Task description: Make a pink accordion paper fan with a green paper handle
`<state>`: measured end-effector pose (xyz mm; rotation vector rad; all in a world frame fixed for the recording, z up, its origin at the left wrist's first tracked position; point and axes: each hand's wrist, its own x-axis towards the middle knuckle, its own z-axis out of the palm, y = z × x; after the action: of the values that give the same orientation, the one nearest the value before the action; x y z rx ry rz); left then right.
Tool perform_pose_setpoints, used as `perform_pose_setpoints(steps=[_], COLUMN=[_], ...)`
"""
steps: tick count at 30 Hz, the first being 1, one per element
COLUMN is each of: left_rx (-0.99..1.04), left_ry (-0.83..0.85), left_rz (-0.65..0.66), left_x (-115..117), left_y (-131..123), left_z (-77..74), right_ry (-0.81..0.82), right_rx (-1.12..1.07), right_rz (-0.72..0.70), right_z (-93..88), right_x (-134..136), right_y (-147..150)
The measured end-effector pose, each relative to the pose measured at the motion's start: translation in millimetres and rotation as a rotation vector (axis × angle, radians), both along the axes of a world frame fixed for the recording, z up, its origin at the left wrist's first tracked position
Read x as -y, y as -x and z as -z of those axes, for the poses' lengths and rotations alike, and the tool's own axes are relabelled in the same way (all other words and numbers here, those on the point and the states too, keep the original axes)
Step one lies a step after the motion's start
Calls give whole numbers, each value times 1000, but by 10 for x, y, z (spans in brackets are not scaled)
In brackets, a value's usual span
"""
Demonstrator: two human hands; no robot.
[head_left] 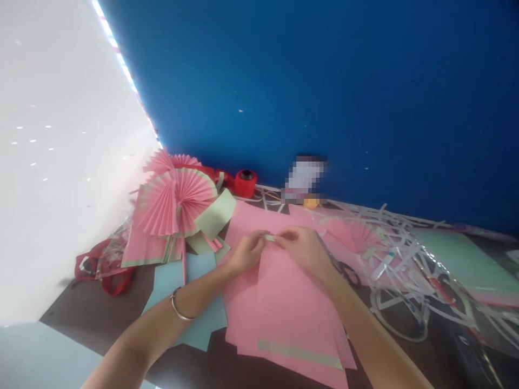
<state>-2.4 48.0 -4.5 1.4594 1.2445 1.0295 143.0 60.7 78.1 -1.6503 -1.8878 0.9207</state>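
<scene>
Pinched between the fingertips of my left hand (249, 252) and my right hand (302, 247) is a narrow pale green paper strip (270, 237). It lies at the upper end of a pink paper sheet (298, 302); whether it is fixed there I cannot tell. Both hands are closed, close together, over the sheet. Across the sheet's near end runs another green band (299, 354). More pink sheets (241, 324) are stacked beneath it. A silver bangle circles my left wrist.
Pleated pink fans (174, 200) stand at the left, beside a red tape dispenser (245, 183). Blue paper (203, 319) lies under my left forearm. On the right are tangled white paper strips (405, 259), black-handled scissors (349, 274) and a green sheet (466, 259). A blue wall rises behind.
</scene>
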Motion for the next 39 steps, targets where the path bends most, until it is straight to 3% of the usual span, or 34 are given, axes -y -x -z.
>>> perform_pose_setpoints(steps=[16, 24, 29, 39], left_rx=[18, 108, 221, 163], left_ry=[49, 79, 70, 12], left_rz=[-16, -31, 39, 10], left_x=[-4, 17, -7, 6], left_y=[6, 8, -11, -27], left_z=[13, -109, -51, -43], right_ry=[-1, -11, -31, -102], right_rx=[23, 14, 20, 86], right_rz=[-1, -38, -34, 0], right_z=[93, 138, 161, 173], right_x=[-32, -26, -1, 69], right_y=[-5, -15, -48, -102])
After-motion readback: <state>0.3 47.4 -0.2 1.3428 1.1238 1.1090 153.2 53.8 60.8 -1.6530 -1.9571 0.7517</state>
